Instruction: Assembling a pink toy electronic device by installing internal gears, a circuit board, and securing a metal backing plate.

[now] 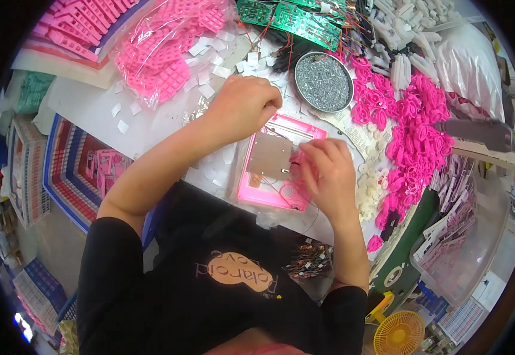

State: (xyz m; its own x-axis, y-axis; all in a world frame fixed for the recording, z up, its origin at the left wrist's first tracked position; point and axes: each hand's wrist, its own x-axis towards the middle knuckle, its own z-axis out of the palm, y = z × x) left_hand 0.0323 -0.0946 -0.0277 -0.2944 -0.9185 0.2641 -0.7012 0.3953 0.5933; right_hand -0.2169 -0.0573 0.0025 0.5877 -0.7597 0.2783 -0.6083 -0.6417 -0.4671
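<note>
A shallow pink plastic housing [247,194] lies on the white worktable in front of me. Inside it is a flat brown board [269,157], with thin wires and a round pink part [289,191] nearer to me. Over the housing's far left corner, my left hand [247,105] is closed, fingertips curled together; what they may grip is hidden. My right hand [331,171] bends over the right side of the housing, thumb and fingers drawn together beside the board's edge. Whatever sits between those fingers is too small to name.
A round metal dish of small screws [322,81] stands just beyond the housing. Pink ring-shaped parts [414,136] heap up at the right. Green circuit boards [296,23] with wires lie at the back, bagged pink keypad-like pieces [163,53] at the back left. A yellow fan [398,334] is lower right.
</note>
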